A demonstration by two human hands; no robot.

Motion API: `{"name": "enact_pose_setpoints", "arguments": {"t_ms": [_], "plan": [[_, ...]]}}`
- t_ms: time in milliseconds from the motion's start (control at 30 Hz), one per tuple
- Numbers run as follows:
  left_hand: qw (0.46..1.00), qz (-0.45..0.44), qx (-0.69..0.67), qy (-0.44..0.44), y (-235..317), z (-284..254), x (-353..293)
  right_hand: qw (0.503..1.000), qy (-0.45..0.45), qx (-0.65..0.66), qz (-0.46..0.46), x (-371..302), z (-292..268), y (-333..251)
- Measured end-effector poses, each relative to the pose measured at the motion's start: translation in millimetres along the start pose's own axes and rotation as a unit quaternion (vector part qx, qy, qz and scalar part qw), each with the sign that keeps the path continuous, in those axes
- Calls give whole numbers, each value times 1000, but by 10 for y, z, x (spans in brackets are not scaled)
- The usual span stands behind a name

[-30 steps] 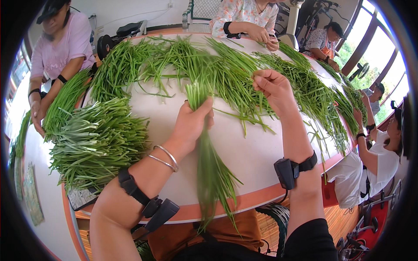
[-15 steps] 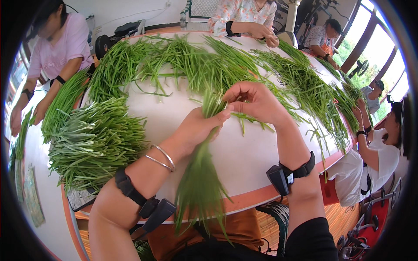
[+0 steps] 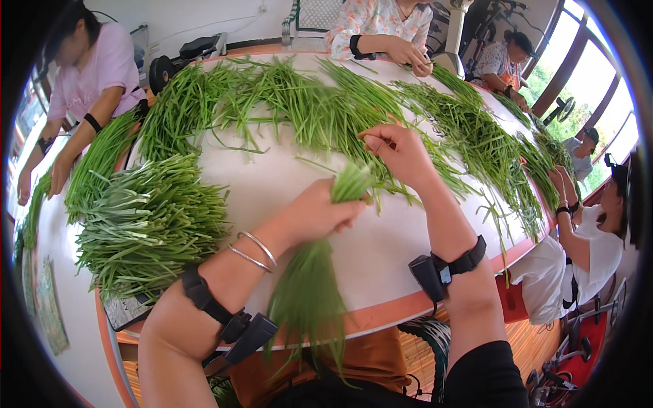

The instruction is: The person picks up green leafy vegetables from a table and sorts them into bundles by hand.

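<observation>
My left hand [image 3: 325,212] is closed round a bunch of green chives [image 3: 305,289]. The short cut ends stick out above the fist, and the long leaves hang down over the table's near edge, smeared by motion. My right hand [image 3: 396,151] is held up just beyond and to the right of the bunch, apart from it. Its thumb and fingers are pinched together; whatever is between them, if anything, is too small to name. On the left, beside my left forearm, lies a thick stack of chives [image 3: 160,221] with pale ends.
Loose chives [image 3: 286,98] spread in an arc across the far side of the white table [image 3: 255,177], which has an orange rim. Co-workers sit around it: one in pink [image 3: 102,75] at left, one in a floral shirt [image 3: 381,27] opposite, others along the right.
My right hand has drawn away from the bunch, up and to the right. My left hand has turned, tilting the top of the bunch rightward while still gripping it.
</observation>
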State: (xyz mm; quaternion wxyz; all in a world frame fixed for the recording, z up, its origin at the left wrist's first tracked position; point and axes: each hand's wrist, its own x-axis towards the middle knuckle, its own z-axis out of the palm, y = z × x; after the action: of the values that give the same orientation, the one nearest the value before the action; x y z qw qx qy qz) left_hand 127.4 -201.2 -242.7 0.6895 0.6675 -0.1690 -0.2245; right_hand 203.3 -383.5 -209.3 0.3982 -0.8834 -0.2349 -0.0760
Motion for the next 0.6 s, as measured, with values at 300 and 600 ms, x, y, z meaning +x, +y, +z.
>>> {"name": "enact_pose_setpoints", "arguments": {"t_ms": [300,600], "plan": [[991,-3,43,-127,22,81,-39,976,-69,-141,-148,32,280,178],[994,-10,19,-104,38,86,-51,943,-111,-300,-92,-6,264,38]]}}
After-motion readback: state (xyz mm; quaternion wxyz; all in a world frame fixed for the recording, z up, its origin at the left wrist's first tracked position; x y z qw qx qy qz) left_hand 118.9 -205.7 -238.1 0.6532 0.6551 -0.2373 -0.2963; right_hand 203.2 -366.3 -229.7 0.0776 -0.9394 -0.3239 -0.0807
